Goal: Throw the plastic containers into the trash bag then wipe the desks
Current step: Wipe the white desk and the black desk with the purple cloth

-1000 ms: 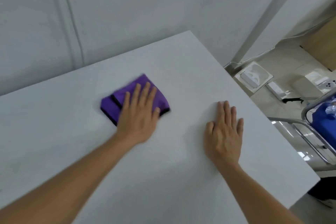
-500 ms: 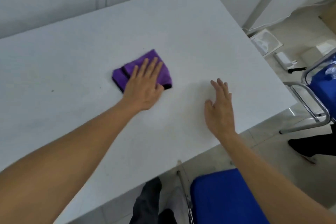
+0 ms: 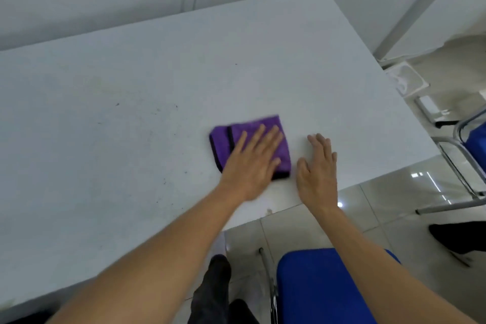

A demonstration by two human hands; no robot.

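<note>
A folded purple cloth with dark edging lies on the white desk, close to the desk's near edge. My left hand presses flat on the cloth with straight fingers. Just to the right of the cloth, my right hand lies flat on the desk surface, fingers straight and holding nothing. Small dark specks dot the desk to the left of the cloth. No plastic container or trash bag shows on the desk.
A blue chair seat stands below the desk's near edge. Another blue chair with a metal frame is at the right. White trays lie on the tiled floor beyond the desk's right corner. A wall runs behind the desk.
My left hand has slid the purple cloth toward me and to the right, near the desk's front edge. My right hand has also drawn back toward the near edge.
</note>
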